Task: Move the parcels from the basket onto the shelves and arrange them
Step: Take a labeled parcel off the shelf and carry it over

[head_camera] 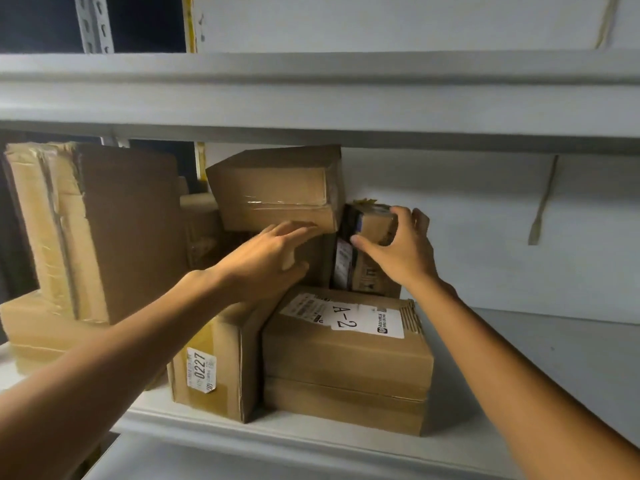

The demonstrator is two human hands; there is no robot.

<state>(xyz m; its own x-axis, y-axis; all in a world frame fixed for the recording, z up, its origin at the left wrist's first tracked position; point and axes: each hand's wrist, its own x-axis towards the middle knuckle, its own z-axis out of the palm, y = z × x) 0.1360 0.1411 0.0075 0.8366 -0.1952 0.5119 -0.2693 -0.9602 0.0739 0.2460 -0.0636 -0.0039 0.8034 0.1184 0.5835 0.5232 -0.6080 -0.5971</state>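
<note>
Probably light and stiff, the small parcel [375,221] is gripped by its sides in the right hand [398,251], the flat left hand [266,261] touching the tilted box [277,188].

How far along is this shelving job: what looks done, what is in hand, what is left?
Done: several parcels already sit on the shelf, among them the A-2 box and the 0227 box. In hand: the right hand grips a small parcel beside the tilted box, which the left hand touches. Left: settling those two; the basket is out of view.
</note>
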